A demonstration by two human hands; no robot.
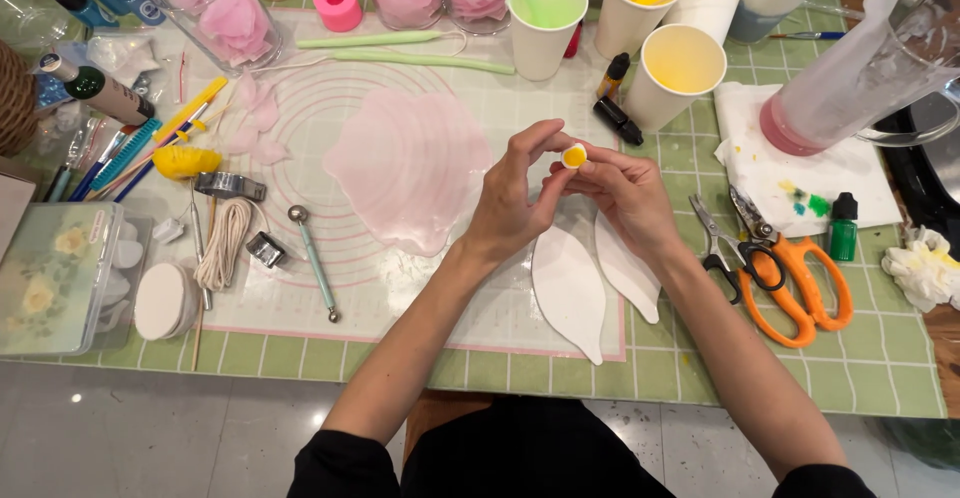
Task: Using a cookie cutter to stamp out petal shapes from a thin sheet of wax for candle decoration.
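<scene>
item: small round white-rimmed yellow-centred soft piece (574, 155), above the pale silicone work mat (300, 308); pinched between left hand (517, 198) and right hand (622, 193) fingertips; likely light, squashy, best held by its rim

Paper cups (640, 38) crowd rear; scissors (790, 278) block right.

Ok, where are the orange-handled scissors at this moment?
In the head view, the orange-handled scissors lie on the green grid mat at the right, beside the right hand, just below the stained white cloth and the small green bottle.
</scene>
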